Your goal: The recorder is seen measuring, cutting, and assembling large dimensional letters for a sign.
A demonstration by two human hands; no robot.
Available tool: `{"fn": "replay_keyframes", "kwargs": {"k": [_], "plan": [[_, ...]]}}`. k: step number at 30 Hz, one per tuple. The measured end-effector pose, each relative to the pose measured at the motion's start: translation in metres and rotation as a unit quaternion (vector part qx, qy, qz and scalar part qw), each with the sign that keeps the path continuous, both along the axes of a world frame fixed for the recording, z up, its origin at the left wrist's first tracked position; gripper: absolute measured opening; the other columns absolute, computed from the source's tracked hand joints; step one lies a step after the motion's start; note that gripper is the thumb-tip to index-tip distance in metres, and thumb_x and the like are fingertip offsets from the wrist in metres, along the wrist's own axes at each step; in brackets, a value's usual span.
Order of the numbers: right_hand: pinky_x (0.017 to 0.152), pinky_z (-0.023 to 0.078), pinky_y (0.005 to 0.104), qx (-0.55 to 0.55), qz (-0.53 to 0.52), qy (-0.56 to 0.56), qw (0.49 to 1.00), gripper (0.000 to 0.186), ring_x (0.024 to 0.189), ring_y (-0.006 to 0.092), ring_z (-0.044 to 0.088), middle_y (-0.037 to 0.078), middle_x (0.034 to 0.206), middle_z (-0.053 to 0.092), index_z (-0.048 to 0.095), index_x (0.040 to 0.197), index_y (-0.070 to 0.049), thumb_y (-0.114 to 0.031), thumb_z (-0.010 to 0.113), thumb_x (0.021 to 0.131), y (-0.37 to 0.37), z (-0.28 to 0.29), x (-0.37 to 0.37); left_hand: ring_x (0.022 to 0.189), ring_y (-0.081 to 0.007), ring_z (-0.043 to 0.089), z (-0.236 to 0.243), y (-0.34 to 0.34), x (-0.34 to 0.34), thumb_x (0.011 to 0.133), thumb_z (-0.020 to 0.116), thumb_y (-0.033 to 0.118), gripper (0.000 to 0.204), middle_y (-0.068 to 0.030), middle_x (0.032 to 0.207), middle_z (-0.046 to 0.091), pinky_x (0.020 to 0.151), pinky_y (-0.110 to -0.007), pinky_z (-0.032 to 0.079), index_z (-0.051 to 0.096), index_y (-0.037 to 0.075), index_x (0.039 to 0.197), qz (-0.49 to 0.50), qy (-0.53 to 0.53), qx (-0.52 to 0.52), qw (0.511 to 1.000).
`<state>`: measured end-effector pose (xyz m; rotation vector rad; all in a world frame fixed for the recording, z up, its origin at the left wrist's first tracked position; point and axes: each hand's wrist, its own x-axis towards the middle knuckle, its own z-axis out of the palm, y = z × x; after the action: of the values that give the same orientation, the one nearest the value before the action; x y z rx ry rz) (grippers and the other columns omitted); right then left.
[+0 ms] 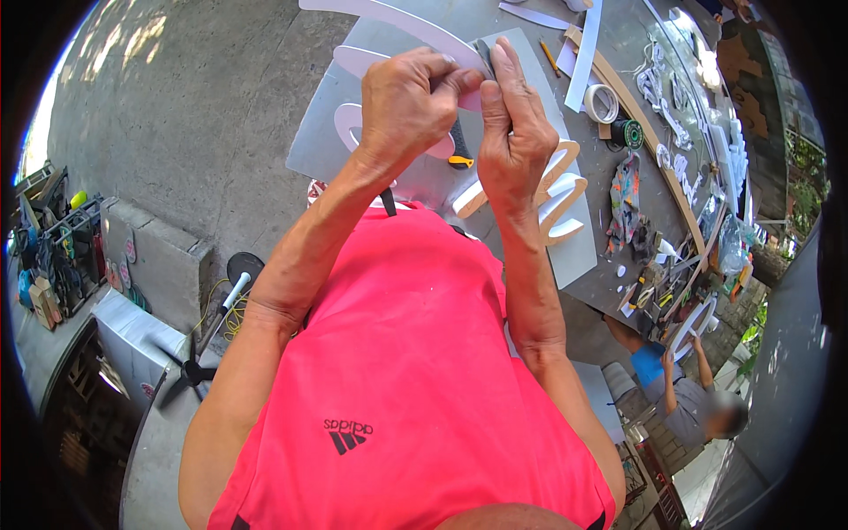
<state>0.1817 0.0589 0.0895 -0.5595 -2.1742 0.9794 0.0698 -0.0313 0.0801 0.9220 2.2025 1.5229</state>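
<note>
At an outdoor worktable [587,159], a person in a bright pink top works both hands at the end of a long white curved cut-out [411,26]. The piece is at the far side of a light grey panel [314,146], its slender arm reaching away to the upper left.

The left hand [408,102] is curled, thumb and forefinger drawn together at the cut-out's near end; what exactly they pinch is hidden. The right hand [519,141], just beside it, has its fingers straight against a small dark grey pad [483,55], though whether it grips the pad cannot be told.

The slender arm looks the likeliest trouble spot: heavy pressure at one end could bend or crack it. Should the pad skid off the edge, fingertips may scrape or the white face may be scuffed. A tool with a yellow-ended handle [461,162] lies on the panel beneath the hands, where a dropping wrist could catch it. A slip to the right might also knock the tan-edged white letter shapes [563,201] near the right forearm. In the background, a co-worker [685,402] handles another pale curved piece.
</note>
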Motion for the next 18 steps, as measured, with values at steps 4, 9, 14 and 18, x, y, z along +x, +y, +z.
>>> {"fn": "replay_keyframes", "kwargs": {"k": [4, 9, 14, 18], "plan": [[0.082, 0.056, 0.0359, 0.101, 0.0, 0.033, 0.994, 0.037, 0.095, 0.0301, 0.071, 0.022, 0.136, 0.066, 0.067, 0.134, 0.0, -0.006, 0.067, 0.097, -0.008, -0.016, 0.011, 0.07, -0.0099, 0.066, 0.002, 0.001, -0.008, 0.09, 0.073, 0.004, 0.009, -0.0041, 0.082, 0.074, 0.064, -0.028, 0.051, 0.079, 0.0, 0.096, 0.018, -0.062, -0.045, 0.997], [0.086, 0.056, 0.0372, 0.064, 0.043, 0.02, 0.997, 0.039, 0.099, 0.0303, 0.072, 0.021, 0.134, 0.067, 0.066, 0.136, -0.002, -0.004, 0.067, 0.097, 0.004, -0.005, -0.001, 0.073, -0.0133, 0.07, 0.001, -0.003, -0.004, 0.091, 0.072, 0.006, 0.01, -0.006, 0.083, 0.075, 0.068, -0.029, 0.053, 0.079, 0.001, 0.095, -0.017, -0.039, -0.027, 0.999], [0.087, 0.056, 0.036, 0.065, 0.031, -0.011, 0.997, 0.037, 0.099, 0.0302, 0.072, 0.02, 0.133, 0.068, 0.067, 0.134, 0.0, -0.006, 0.067, 0.098, -0.003, -0.01, 0.018, 0.071, -0.0139, 0.067, 0.002, -0.006, -0.021, 0.093, 0.073, 0.011, 0.012, -0.0052, 0.082, 0.073, 0.067, -0.029, 0.051, 0.079, 0.001, 0.095, -0.011, -0.013, -0.05, 0.999], [0.086, 0.056, 0.0317, -0.008, 0.048, -0.006, 0.999, 0.037, 0.102, 0.023, 0.071, 0.015, 0.136, 0.068, 0.067, 0.137, -0.006, -0.008, 0.065, 0.1, 0.009, 0.002, 0.01, 0.07, -0.0132, 0.065, 0.009, -0.009, -0.01, 0.092, 0.075, 0.015, 0.014, -0.0034, 0.082, 0.072, 0.066, -0.029, 0.05, 0.079, 0.001, 0.096, -0.055, -0.024, -0.03, 0.998]]}}
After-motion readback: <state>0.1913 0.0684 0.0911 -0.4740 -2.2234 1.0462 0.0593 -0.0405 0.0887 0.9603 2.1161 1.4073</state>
